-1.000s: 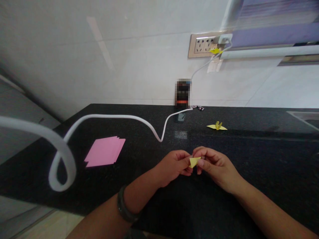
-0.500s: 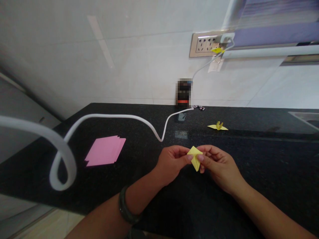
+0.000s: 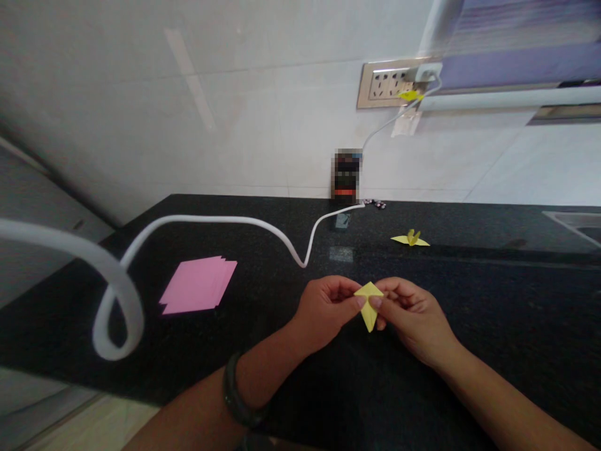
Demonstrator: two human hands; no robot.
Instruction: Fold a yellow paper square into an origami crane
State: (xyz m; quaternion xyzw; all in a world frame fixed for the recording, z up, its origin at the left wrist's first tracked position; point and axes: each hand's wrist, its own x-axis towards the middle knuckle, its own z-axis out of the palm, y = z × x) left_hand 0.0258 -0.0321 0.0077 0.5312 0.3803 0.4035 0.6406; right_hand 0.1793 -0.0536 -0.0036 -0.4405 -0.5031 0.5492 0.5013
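Your left hand and right hand pinched the folded yellow paper | one each side, likely to steady it

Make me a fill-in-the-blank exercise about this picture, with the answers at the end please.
1. The left hand and the right hand both hold a folded paper coloured ____.
2. The stack of sheets on the dark counter is ____ in colour.
3. The bracelet is worn on the person's ____ forearm.
Missing words: yellow; pink; left.
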